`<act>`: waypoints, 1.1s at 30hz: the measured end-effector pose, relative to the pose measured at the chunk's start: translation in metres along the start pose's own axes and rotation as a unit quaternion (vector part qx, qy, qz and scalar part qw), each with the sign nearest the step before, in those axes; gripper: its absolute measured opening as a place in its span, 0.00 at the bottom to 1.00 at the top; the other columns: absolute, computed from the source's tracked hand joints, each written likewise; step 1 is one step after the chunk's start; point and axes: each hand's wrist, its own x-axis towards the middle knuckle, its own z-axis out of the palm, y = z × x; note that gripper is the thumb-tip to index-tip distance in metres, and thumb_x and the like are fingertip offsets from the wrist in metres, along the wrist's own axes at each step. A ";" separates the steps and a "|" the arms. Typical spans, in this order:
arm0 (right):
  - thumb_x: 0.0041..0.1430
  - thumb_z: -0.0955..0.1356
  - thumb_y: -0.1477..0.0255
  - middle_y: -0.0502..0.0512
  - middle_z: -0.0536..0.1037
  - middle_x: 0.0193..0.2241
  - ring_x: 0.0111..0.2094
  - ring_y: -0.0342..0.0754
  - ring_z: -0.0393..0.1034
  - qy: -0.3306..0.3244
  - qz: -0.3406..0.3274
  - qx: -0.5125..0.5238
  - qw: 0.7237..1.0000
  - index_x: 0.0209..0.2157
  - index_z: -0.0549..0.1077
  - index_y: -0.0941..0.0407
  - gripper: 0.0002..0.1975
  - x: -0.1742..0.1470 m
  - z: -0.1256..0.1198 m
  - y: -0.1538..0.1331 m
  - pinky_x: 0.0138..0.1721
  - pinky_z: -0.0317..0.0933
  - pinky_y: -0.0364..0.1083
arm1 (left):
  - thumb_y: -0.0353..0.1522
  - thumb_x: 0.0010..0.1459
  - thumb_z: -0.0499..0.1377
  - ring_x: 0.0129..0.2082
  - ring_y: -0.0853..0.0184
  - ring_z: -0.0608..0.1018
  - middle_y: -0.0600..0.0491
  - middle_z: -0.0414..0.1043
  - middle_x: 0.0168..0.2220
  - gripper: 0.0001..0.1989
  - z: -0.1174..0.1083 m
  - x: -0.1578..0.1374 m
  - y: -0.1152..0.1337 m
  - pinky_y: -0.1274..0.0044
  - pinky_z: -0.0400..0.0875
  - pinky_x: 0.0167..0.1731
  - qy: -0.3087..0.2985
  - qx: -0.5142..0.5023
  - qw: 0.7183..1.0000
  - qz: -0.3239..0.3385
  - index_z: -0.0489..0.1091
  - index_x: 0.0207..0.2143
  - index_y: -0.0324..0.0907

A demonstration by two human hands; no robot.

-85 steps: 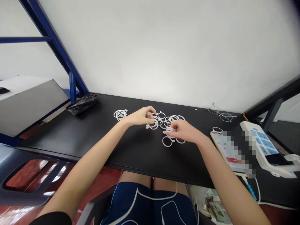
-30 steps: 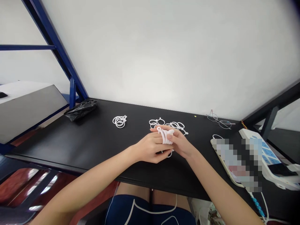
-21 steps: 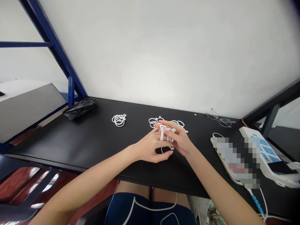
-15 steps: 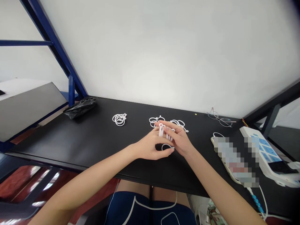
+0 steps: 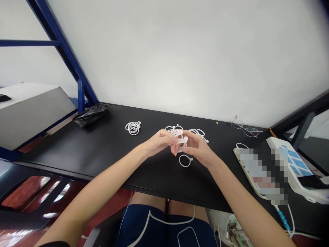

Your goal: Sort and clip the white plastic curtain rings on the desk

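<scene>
Above the black table, a bunch of white rings (image 5: 183, 145) with small eyelets, like curtain rings, hangs between my two hands. My left hand (image 5: 161, 142) pinches the bunch from the left, thumb on top. From the right, my right hand (image 5: 199, 149) curves its fingers behind the rings, its thumb against their lower side. One single white ring (image 5: 185, 161) lies flat on the table just below the hands. Behind my fingers, more loose rings (image 5: 197, 132) lie on the tabletop, partly hidden. A separate pile of rings (image 5: 133, 128) rests farther left.
The black table (image 5: 113, 147) runs along a pale wall. A crumpled black plastic bag (image 5: 91, 115) lies at its left end. To the right are eyeglasses (image 5: 244, 127), a phone (image 5: 246, 168) with a cable and a white power strip (image 5: 290, 168).
The bunch has turned from hanging over my left fingers to sitting between both hands. My left hand has closed to a pinch, and the single ring below is now uncovered.
</scene>
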 end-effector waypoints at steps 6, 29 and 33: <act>0.44 0.77 0.67 0.52 0.77 0.32 0.31 0.46 0.74 0.032 -0.002 -0.016 0.999 0.37 0.75 0.54 0.17 -0.003 0.006 0.001 0.30 0.71 0.45 | 0.42 0.44 0.68 0.26 0.65 0.72 0.52 0.65 0.15 0.22 -0.003 -0.002 -0.001 0.72 0.66 0.31 -0.040 0.001 0.998 -0.040 0.63 0.12 0.41; 0.41 0.78 0.70 0.50 0.81 0.27 0.23 0.45 0.77 0.038 0.070 0.042 0.996 0.30 0.72 0.56 0.16 -0.002 0.011 0.005 0.19 0.65 0.37 | 0.27 0.46 0.58 0.20 0.76 0.65 0.61 0.67 0.24 0.15 0.002 0.004 -0.005 0.81 0.58 0.24 0.075 0.009 0.996 -0.036 0.59 0.38 0.43; 0.41 0.78 0.71 0.53 0.82 0.32 0.31 0.48 0.79 0.029 0.072 0.054 0.996 0.35 0.76 0.56 0.16 -0.001 0.010 0.005 0.22 0.68 0.37 | 0.32 0.54 0.56 0.24 0.74 0.66 0.59 0.66 0.25 0.11 0.001 0.005 -0.007 0.80 0.60 0.27 0.106 0.059 0.993 -0.010 0.63 0.41 0.42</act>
